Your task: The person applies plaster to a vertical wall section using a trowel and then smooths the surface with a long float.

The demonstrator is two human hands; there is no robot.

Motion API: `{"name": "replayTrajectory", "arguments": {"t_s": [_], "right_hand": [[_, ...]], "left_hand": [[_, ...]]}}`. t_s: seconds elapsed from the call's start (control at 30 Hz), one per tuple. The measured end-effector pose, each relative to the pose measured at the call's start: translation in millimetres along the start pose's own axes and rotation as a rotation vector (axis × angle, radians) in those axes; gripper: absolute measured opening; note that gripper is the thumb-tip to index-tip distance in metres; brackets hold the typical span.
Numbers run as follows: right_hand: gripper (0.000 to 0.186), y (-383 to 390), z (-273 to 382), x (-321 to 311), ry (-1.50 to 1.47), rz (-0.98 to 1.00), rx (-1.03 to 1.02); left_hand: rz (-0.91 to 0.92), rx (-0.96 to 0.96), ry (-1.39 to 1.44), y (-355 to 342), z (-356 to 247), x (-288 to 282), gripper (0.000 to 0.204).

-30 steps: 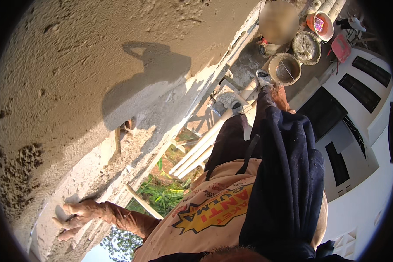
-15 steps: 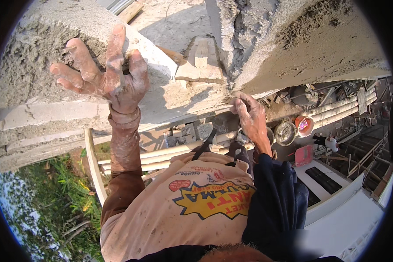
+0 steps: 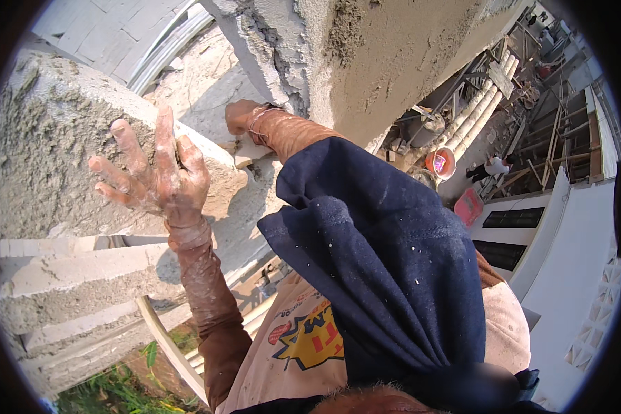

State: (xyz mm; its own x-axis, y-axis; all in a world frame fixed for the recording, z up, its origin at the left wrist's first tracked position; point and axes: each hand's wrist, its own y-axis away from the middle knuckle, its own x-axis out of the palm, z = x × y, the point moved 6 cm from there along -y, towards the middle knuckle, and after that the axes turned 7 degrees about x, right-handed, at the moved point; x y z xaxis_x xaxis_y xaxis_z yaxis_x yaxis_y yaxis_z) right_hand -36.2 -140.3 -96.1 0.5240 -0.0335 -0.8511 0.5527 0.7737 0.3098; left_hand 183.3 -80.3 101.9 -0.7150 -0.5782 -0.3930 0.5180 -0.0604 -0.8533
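Observation:
My left hand (image 3: 160, 172) is spread open, its fingers caked with pale mortar, against the rough, mortar-covered top of the wall (image 3: 55, 159). Across the corner reaches my right arm, in a brown sleeve with dark blue cloth draped over it. My right hand (image 3: 243, 117) is closed over the handle of a wooden float (image 3: 250, 153), which lies on the ledge between the wall and the column. Only the float's near edge shows; the handle and my fingertips are hidden. Close beside my right wrist stands the cracked edge of the plastered column (image 3: 386, 69).
Far below on the right are bamboo poles (image 3: 486, 103), an orange bucket (image 3: 440, 163), a red tub (image 3: 468, 207) and another person (image 3: 493, 167). A curved wooden strip (image 3: 172, 348) stands beside my left forearm. Metal channels (image 3: 169, 48) lie past the wall.
My right hand has moved up and left from the column's foot to the wooden float, closing over it. My left hand stays spread on the wall. The view has turned.

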Motion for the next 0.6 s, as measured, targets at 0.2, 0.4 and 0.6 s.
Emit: {"name": "replayTrajectory", "arguments": {"t_s": [0.2,0.4,0.6], "right_hand": [[0.027,7,3,2,0.137,-0.066,-0.099],[0.028,98,-3,-15,-0.155,-0.582,-0.456],[0.058,195,-50,-4,-0.227,-0.476,-0.388]], "left_hand": [[-0.016,0.026,0.023,2,3,-1,0.047],[-0.013,0.042,0.200,-2,4,-11,0.050],[-0.083,0.058,0.307,-2,7,-16,0.061]]}}
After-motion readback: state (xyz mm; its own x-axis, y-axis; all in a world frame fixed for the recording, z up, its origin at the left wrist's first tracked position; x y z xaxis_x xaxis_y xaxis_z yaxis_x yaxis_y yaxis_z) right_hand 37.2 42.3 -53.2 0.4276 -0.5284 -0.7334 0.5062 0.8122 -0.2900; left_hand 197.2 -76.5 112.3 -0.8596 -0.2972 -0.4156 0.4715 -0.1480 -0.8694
